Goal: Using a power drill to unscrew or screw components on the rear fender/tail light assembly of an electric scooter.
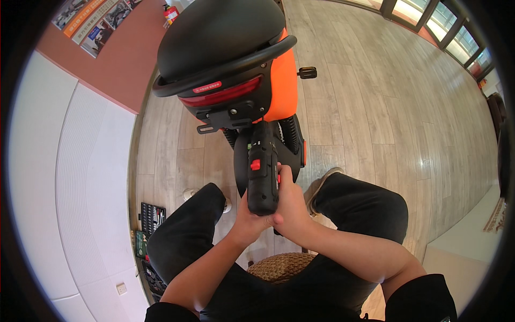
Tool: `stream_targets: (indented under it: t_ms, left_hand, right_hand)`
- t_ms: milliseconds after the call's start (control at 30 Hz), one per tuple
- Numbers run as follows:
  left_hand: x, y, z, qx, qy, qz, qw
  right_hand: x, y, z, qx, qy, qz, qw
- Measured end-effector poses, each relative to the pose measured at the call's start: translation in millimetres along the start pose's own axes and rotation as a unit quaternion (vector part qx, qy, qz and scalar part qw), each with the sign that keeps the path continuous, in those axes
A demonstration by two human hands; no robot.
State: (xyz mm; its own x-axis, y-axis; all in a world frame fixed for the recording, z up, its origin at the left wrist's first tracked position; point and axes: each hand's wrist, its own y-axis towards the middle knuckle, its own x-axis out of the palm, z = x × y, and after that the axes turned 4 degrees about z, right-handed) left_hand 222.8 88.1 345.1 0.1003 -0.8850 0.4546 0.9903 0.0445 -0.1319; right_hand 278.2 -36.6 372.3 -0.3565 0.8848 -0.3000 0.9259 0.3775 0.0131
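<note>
- Far left, an open tool case [153, 217] of hard dark plastic with small shiny metal pieces lies by the wall.
- Then the two-wheeler's tail: rounded matte-black top [220, 40], glossy red light [225, 92], slotted flat black bracket [225, 119].
- The left hand [251, 222] wraps the grip below the drill's rear end (its fingers mostly hidden).
- The black power drill [263, 188], smooth-bodied with a red switch, lies straight ahead above both hands, long axis pointing away toward the tail's underside; whether its tip touches anything is hidden.
- Smooth orange panel [283, 88] beyond.
- The right hand [292, 206] closes around the same grip, reaching slightly farther forward.
</note>
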Motion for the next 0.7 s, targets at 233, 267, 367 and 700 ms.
stream_targets:
  t_ms: [233,267,367,700]
  left_hand:
    - [2.5,-0.1,6.9,0.002,0.034,-0.001,0.999]
    - [3.5,1.0,7.2,0.002,0.033,-0.001,0.999]
    - [7.2,4.0,10.5,-0.015,0.025,0.011,1.000]
    - [7.2,2.4,10.0,-0.034,0.026,0.021,0.999]
  right_hand:
    - [-5.6,1.6,-9.2,-0.015,-0.005,-0.008,1.000]
    - [-5.4,2.3,-7.6,-0.015,-0.006,-0.008,1.000]
    - [-4.0,4.2,-2.9,-0.032,-0.016,0.006,0.999]
    - [-3.7,4.6,-1.9,0.002,-0.001,0.001,1.000]
